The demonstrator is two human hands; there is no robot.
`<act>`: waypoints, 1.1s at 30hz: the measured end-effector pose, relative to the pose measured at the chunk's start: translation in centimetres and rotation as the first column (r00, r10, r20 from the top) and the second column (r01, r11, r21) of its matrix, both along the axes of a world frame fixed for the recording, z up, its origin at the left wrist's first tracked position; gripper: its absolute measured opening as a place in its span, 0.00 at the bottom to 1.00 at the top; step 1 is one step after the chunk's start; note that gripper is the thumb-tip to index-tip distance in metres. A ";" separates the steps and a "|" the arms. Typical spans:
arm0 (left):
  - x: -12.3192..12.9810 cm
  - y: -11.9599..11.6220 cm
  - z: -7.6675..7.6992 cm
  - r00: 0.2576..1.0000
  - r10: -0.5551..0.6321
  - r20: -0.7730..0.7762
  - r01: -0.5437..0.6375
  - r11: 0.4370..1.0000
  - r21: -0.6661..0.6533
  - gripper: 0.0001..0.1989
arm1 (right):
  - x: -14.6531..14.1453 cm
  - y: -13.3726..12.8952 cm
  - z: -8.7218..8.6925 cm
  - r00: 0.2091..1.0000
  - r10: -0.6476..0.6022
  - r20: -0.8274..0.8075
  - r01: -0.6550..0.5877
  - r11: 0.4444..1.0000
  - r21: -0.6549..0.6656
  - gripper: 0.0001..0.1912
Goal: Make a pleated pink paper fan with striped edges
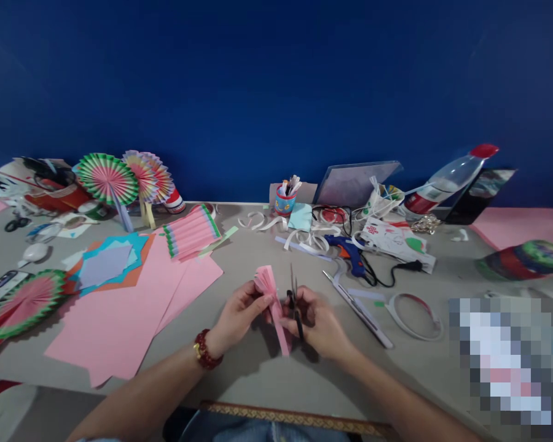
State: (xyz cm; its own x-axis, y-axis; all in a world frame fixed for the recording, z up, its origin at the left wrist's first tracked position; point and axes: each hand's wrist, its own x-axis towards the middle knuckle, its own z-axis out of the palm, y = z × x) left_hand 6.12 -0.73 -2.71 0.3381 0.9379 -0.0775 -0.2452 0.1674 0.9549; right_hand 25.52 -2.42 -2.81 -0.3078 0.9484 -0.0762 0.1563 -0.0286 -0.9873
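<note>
Head — two hands (244,312) (325,326), one pleated strip (270,283)

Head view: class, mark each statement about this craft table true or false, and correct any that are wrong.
1. The left hand holds pleated pink paper. True.
2. The scissors are in the left hand. False: they are in the right hand.
3. The wall at the back is blue. True.
4. The glue gun is all pink. False: it is blue and orange.
5. The bottle at the right has a green cap. False: its cap is red.
6. Sheets of pink paper lie to the left of the hands. True.
</note>
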 end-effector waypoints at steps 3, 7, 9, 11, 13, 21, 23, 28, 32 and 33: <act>0.1 -0.1 -0.1 0.998 -0.054 0.013 0.054 0.998 -0.011 0.14 | 0.2 0.1 0.1 0.987 -0.009 -0.160 -0.002 0.998 -0.068 0.20; 0.3 -0.2 0.0 0.994 -0.103 0.034 0.104 0.994 -0.031 0.14 | 0.4 0.0 0.7 0.985 0.011 -0.173 -0.022 0.998 -0.063 0.21; 0.4 -0.2 0.2 0.992 -0.113 0.050 0.115 0.992 -0.047 0.15 | 0.5 -0.1 0.8 0.986 0.017 -0.164 -0.027 0.998 -0.059 0.21; 0.5 -0.2 0.3 0.991 -0.123 0.061 0.126 0.990 -0.061 0.16 | 0.6 -0.1 0.9 0.986 0.031 -0.161 -0.042 0.997 -0.067 0.22; 0.5 -0.3 0.4 0.989 -0.133 0.065 0.137 0.989 -0.063 0.16 | 0.6 0.0 0.8 0.986 0.046 -0.162 -0.060 0.995 -0.080 0.22; 0.3 -0.3 0.1 0.979 -0.192 0.065 0.196 0.978 -0.070 0.17 | 0.7 0.1 1.3 0.976 0.082 -0.200 -0.102 0.991 -0.090 0.18; 0.4 -0.3 0.1 0.977 -0.204 0.065 0.208 0.975 -0.073 0.17 | 0.7 0.1 1.4 0.963 0.099 -0.251 -0.129 0.986 -0.106 0.19; 0.5 -0.3 0.5 0.980 -0.192 0.049 0.195 0.978 -0.072 0.17 | 0.8 0.1 1.4 0.964 0.103 -0.246 -0.138 0.982 -0.127 0.22; 0.5 -0.3 0.6 0.982 -0.186 0.044 0.189 0.978 -0.083 0.18 | 0.7 0.0 1.1 0.978 0.093 -0.184 -0.117 0.985 -0.125 0.21; 0.5 -0.3 0.6 0.982 -0.186 0.045 0.189 0.978 -0.083 0.17 | 0.7 0.0 1.0 0.983 0.088 -0.161 -0.107 0.988 -0.111 0.20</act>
State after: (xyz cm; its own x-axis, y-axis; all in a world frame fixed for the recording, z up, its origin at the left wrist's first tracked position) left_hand 6.60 -1.04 -2.08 0.5116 0.8478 -0.1397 -0.2366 0.2953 0.9256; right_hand 26.24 -2.45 -1.76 -0.4151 0.9004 -0.1303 0.0096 -0.1388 -0.9903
